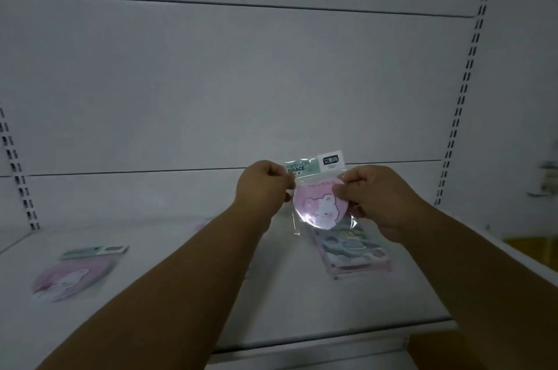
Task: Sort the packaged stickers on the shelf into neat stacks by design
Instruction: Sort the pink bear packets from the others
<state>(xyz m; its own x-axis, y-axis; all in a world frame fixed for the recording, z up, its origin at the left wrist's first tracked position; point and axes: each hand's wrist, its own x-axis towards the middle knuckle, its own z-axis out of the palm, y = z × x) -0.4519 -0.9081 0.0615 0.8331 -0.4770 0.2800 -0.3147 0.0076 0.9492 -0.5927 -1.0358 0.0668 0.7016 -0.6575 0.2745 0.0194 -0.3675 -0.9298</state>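
I hold a clear packet with a round pink bear sticker (317,208) and a green-and-white header upright above the shelf. My left hand (262,185) pinches its upper left edge and my right hand (374,197) grips its right side. A second pink bear packet (72,277) lies flat on the white shelf (187,251) at the far left. Under my right hand, a stack of rectangular pastel packets (353,251) with pink edges rests on the shelf, partly hidden by the held packet.
The shelf's grey back panel (241,82) rises behind my hands. Slotted uprights stand at the left (18,176) and right (462,97). The shelf's front lip (332,336) runs below my forearms. Something pale pink (200,226) peeks out behind my left forearm.
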